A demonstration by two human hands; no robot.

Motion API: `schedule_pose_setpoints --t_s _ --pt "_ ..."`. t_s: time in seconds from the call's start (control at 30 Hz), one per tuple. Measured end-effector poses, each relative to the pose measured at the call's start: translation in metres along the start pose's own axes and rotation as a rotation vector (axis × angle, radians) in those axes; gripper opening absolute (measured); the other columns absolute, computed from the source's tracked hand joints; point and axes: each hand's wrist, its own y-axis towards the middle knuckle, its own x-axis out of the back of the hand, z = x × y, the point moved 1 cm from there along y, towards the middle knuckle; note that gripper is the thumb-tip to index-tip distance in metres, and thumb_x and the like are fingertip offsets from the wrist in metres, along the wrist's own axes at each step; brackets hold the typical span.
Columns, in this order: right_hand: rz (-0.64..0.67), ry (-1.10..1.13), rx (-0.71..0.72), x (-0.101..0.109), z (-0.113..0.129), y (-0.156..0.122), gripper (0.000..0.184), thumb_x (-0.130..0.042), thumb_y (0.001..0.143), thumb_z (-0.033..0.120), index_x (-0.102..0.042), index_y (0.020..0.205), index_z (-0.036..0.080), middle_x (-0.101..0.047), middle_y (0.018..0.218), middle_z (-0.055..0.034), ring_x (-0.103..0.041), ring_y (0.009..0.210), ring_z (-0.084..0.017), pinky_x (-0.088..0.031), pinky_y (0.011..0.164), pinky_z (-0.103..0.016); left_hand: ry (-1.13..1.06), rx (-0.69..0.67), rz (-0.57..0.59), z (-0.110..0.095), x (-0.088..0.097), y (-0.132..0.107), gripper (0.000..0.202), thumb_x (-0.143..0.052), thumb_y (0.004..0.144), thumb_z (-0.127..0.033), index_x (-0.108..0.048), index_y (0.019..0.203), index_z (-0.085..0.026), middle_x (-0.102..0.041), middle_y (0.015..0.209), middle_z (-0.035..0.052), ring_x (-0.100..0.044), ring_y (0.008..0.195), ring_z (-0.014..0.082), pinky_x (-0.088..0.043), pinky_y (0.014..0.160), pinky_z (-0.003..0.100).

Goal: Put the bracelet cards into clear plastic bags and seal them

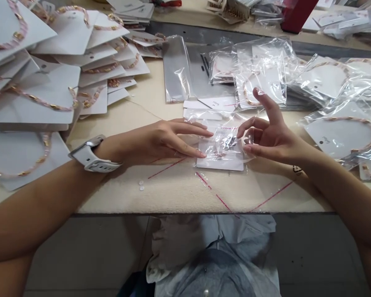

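Observation:
A clear plastic bag (221,159) with a white card inside lies flat on the table before me. My left hand (173,138) reaches in from the left, its fingers stretched out and the fingertips on the bag's left side. At the bag's right edge is my right hand (270,134), with the index finger raised and the other fingers curved and apart. Whether the right fingertips press on the plastic is hard to make out. Just behind the bag lie some white cards (208,108). Pink printed strips (221,200) are scattered in front of it.
White cards with pink and gold beaded strands (37,97) are heaped at the left. Bagged cards (343,128) pile up on the right. Flat empty clear bags (176,70) lie behind my hands. Two small white dots (141,185) sit near the table's front edge (185,211).

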Motion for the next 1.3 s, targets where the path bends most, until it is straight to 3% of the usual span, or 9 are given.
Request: schedule_pose_setpoints --t_s 0.43,0.67,0.8,0.87,0.93,1.0,1.07,1.17,1.3 --pt "0.080 -0.084 -0.010 0.001 -0.002 0.001 0.088 -0.061 0.087 0.024 -0.005 0.152 0.040 -0.059 0.101 -0.0012 -0.057 0.078 -0.015 -0.053 0.065 -0.027 0.098 0.024 0.107 -0.004 0.002 0.001 0.036 -0.045 0.097 -0.014 -0.068 0.117 -0.033 -0.051 0.143 0.0035 -0.044 0.136 0.0207 -0.043 0.109 0.040" --pt "0.099 -0.122 -0.036 -0.004 0.001 0.001 0.083 -0.056 0.089 0.019 -0.003 0.151 0.035 -0.055 0.102 -0.0012 -0.047 0.064 -0.009 -0.050 0.060 -0.025 0.143 0.034 0.151 -0.003 0.000 0.002 0.043 -0.041 0.094 -0.009 -0.066 0.121 -0.033 -0.047 0.147 0.0005 -0.041 0.138 0.0202 -0.036 0.114 0.041" --pt "0.112 -0.165 -0.059 -0.003 0.002 0.000 0.084 -0.058 0.088 0.022 -0.005 0.152 0.035 -0.058 0.104 -0.0028 -0.051 0.067 -0.011 -0.052 0.063 -0.028 0.161 -0.015 0.156 0.003 0.004 -0.001 0.047 -0.043 0.087 -0.009 -0.068 0.116 -0.036 -0.046 0.147 -0.0041 -0.038 0.140 0.0242 -0.023 0.119 0.052" --pt "0.121 -0.213 -0.025 0.000 0.006 0.000 0.085 -0.060 0.087 0.024 -0.007 0.152 0.036 -0.059 0.104 -0.0031 -0.055 0.074 -0.014 -0.051 0.061 -0.028 0.174 -0.055 0.101 0.005 0.009 -0.004 0.045 -0.044 0.083 -0.012 -0.072 0.107 -0.038 -0.053 0.141 -0.0052 -0.046 0.133 0.0256 -0.029 0.116 0.053" --pt "0.078 -0.255 0.017 0.002 0.011 -0.001 0.083 -0.061 0.087 0.026 -0.011 0.151 0.037 -0.060 0.101 -0.0029 -0.058 0.080 -0.016 -0.048 0.055 -0.026 0.180 -0.046 0.013 0.004 0.012 -0.006 0.042 -0.047 0.080 -0.013 -0.074 0.099 -0.040 -0.066 0.125 -0.0044 -0.061 0.111 0.0231 -0.046 0.103 0.045" --pt "-0.057 -0.290 0.039 0.003 0.018 -0.003 0.074 -0.060 0.088 0.027 -0.019 0.149 0.040 -0.060 0.108 -0.0027 -0.059 0.080 -0.015 -0.046 0.052 -0.025 0.206 0.004 -0.148 -0.001 0.013 -0.007 0.043 -0.048 0.080 -0.013 -0.073 0.098 -0.042 -0.073 0.104 -0.0038 -0.066 0.088 0.0190 -0.054 0.087 0.037" --pt "-0.233 -0.337 0.061 0.001 0.025 -0.005 0.065 -0.060 0.089 0.026 -0.029 0.143 0.045 -0.051 0.131 -0.0005 -0.059 0.077 -0.012 -0.047 0.052 -0.026 0.271 0.047 -0.344 -0.009 0.009 -0.005 0.044 -0.047 0.083 -0.011 -0.071 0.102 -0.042 -0.073 0.095 -0.0034 -0.066 0.084 0.0175 -0.054 0.085 0.035" --pt "-0.402 -0.470 0.147 -0.008 0.031 -0.007 0.064 -0.061 0.089 0.021 -0.033 0.139 0.050 -0.033 0.150 0.0046 -0.059 0.074 -0.009 -0.050 0.056 -0.027 0.402 0.094 -0.444 -0.023 -0.006 0.004 0.042 -0.045 0.088 -0.015 -0.061 0.123 -0.034 -0.068 0.116 -0.0006 -0.063 0.106 0.0186 -0.049 0.098 0.037" --pt "-0.360 -0.557 0.216 -0.026 0.028 -0.007 0.081 -0.058 0.091 0.022 -0.008 0.148 0.051 -0.022 0.158 -0.0009 -0.065 0.091 -0.016 -0.059 0.071 -0.033 0.500 0.112 -0.155 -0.029 -0.031 0.015 0.054 -0.041 0.097 -0.026 -0.029 0.149 -0.018 -0.036 0.153 0.0099 -0.035 0.141 0.0219 -0.028 0.119 0.041"
